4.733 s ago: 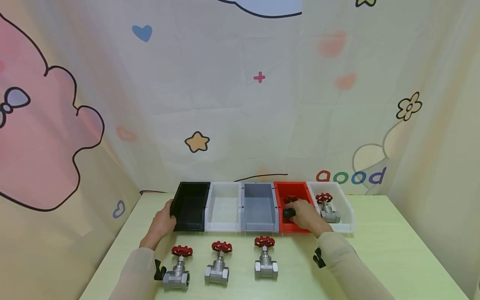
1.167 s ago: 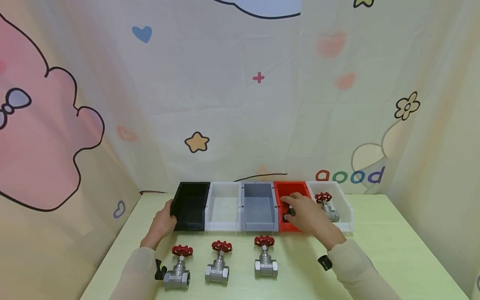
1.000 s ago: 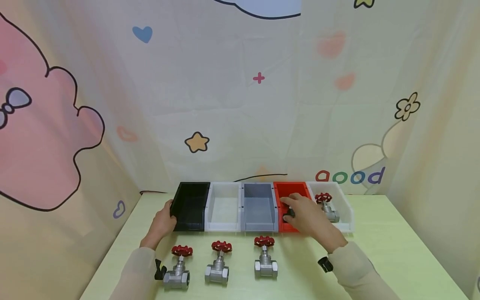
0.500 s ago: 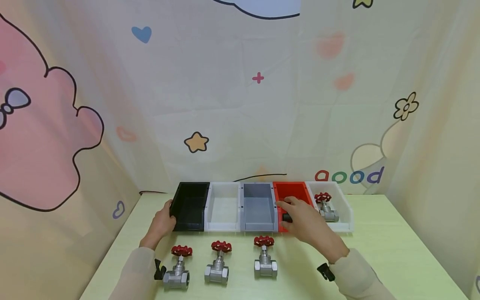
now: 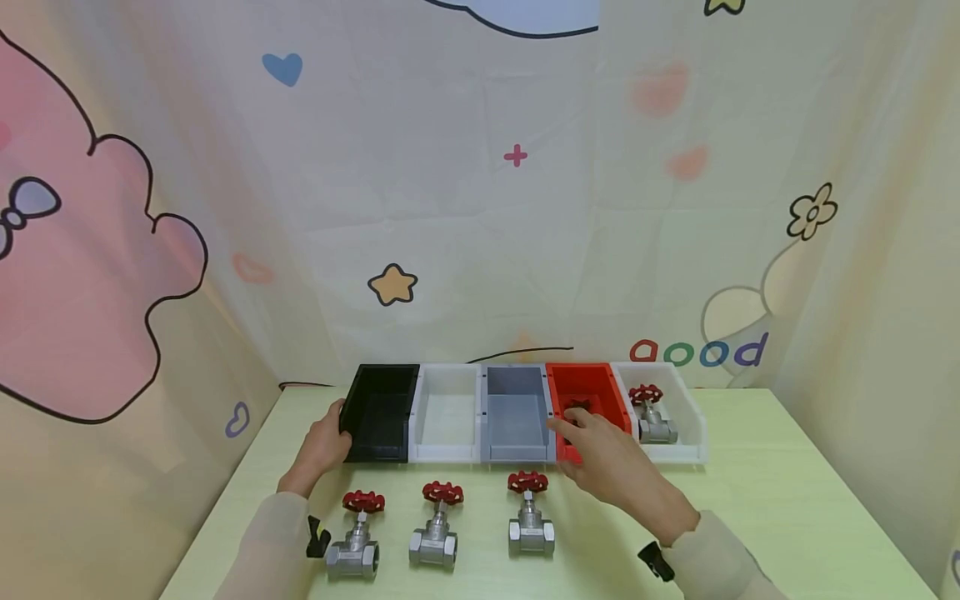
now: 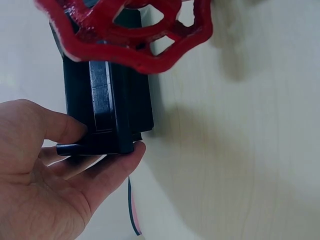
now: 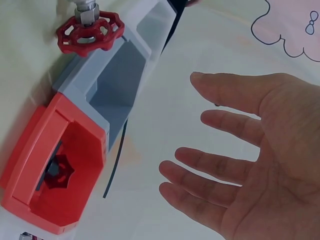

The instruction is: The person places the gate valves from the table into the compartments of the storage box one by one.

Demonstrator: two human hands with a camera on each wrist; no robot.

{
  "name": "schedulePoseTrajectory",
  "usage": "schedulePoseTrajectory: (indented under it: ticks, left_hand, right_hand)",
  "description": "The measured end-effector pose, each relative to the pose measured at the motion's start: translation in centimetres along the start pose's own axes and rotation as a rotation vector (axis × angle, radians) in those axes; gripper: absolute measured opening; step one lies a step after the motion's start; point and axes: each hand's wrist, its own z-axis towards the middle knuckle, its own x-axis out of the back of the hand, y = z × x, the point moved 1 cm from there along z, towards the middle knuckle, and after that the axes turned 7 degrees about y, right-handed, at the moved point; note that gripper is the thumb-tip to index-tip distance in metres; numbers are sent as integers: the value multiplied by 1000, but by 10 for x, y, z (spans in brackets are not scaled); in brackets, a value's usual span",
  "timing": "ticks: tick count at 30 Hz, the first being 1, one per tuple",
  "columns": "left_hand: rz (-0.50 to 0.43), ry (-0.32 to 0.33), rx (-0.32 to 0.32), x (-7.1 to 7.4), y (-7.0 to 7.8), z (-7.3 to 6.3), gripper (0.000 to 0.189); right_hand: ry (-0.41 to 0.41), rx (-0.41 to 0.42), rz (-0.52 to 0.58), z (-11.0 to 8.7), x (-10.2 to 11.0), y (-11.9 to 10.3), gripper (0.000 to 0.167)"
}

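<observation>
My left hand point(image 5: 321, 443) grips the left end wall of the black bin point(image 6: 102, 107), thumb on one side and fingers on the other. My right hand point(image 5: 611, 460) is over the front of the red bin point(image 5: 603, 382), fingers spread and holding nothing. In the right wrist view, a valve with a dark red handwheel point(image 7: 64, 175) and a black part lies inside that bin; the head view shows it partly hidden by my hand. Next to it, the right-hand white bin point(image 5: 693, 421) holds a silver gate valve point(image 5: 657, 423) with a red handwheel.
Three silver valves with red handwheels, a left one point(image 5: 352, 550), a middle one point(image 5: 435, 537) and a right one point(image 5: 531, 527), stand in front of the bins. A white bin point(image 5: 447, 452) and a grey bin point(image 5: 517, 452) sit between the black and red ones. A printed curtain point(image 5: 465, 250) hangs behind.
My right hand, earlier gripping the black part of the valve in the red bin, has let go, spread its fingers and drawn back toward the bin's front. The left hand stays on the black bin.
</observation>
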Motion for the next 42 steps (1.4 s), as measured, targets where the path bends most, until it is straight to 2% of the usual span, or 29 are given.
schedulePoseTrajectory:
  ticks: [8,20,28,38,42]
  left_hand:
    - [-4,-6,5,0,2,0,63]
    - [-8,-1,9,0,1,0,63]
    - [-10,-2,2,-2,-3,2,63]
    - [-7,-7,2,-2,-4,3,63]
    - [-9,-9,-4,-1,-5,2,63]
  right_hand:
    - [9,63,31,-11,-3,-12,52]
    - [-84,18,88,-20,-14,-24,51]
    - [-100,65,88,-27,-25,-28,51]
    - [-215,29,95,-35,-43,-38,52]
    - [-249,41,82,-37,-51,-39,52]
